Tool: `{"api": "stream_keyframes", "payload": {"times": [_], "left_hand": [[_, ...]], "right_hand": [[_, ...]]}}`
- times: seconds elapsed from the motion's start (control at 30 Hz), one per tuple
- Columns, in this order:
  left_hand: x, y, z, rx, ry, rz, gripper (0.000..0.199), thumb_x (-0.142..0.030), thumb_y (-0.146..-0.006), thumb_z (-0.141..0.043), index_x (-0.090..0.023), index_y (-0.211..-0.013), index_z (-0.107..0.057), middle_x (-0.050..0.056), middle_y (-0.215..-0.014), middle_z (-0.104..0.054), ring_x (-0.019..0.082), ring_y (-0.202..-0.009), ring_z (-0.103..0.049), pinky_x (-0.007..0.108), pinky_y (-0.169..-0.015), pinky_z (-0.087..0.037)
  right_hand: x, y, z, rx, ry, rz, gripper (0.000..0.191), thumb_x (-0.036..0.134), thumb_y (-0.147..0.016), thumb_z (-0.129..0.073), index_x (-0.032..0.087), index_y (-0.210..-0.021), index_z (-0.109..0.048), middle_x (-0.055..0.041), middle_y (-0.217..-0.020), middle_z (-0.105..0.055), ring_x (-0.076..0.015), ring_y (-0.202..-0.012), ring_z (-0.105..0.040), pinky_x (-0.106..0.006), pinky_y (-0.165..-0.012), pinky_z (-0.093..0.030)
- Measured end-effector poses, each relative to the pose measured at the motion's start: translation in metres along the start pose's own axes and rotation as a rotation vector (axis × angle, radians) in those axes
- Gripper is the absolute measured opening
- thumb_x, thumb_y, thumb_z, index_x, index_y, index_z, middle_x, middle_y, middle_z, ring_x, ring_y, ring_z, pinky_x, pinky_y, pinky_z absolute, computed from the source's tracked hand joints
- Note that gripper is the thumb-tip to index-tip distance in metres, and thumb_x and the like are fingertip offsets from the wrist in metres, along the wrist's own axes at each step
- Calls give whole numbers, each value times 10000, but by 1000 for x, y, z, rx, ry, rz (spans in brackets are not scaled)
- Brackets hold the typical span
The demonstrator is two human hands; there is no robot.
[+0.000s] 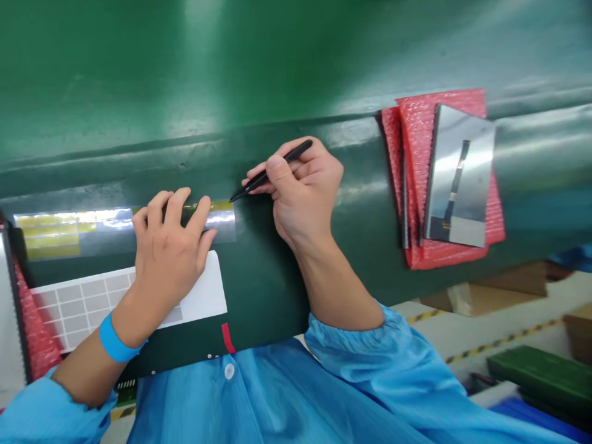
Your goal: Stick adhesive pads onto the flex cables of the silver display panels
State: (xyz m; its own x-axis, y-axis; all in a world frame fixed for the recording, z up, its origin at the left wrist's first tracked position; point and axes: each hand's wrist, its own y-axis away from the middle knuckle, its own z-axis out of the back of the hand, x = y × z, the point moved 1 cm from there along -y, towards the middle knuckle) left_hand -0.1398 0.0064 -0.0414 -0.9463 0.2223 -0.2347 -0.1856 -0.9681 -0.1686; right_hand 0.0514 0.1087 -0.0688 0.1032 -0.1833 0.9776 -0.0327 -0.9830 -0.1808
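My left hand [171, 243] lies spread over a clear strip [111, 237] bearing yellow rectangular labels, its fingertips pressing on the strip. In my right hand [303, 191] is a pair of black tweezers [268, 174], pinched between thumb and fingers. Their tips touch or nearly touch a yellow label [222, 205] at the strip's upper right end. Below the strip, partly under my left hand and wrist, is a white sheet [209, 293] with grey rectangles in a grid.
To the right, a silver panel [462, 179] with a dark ribbon cable rests on red foam bags [419, 117]. At the left edge another panel [12, 320] sits on red foam [34, 327]. Red tape [228, 338] marks the green mat's near edge.
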Motion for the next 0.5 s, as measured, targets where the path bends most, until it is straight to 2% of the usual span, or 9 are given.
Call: {"api": "stream_keyframes", "payload": {"times": [0.13,0.5], "left_hand": [[0,-1,1,15,-7,7,416,-353,-1086,-565,-217,-1468,-661,193,-1525,-590,414,-1407,-494,574,-1042,-418],[2,0,1,22,-9,19,446,-379,-1073,-592,-236,-1493,-645,186,-1551,-565,414,-1427,-472,579,-1076,-403]], "right_hand": [[-1,-1,0,24,12,-11,360,521,-922,-850,252,-937,-610,53,-777,-776,-112,-665,-769,-166,-554,-618],[-3,-11,-3,83,34,-81,353,469,-913,-867,239,-923,-599,55,-741,-759,-107,-630,-747,-162,-527,-597]]}}
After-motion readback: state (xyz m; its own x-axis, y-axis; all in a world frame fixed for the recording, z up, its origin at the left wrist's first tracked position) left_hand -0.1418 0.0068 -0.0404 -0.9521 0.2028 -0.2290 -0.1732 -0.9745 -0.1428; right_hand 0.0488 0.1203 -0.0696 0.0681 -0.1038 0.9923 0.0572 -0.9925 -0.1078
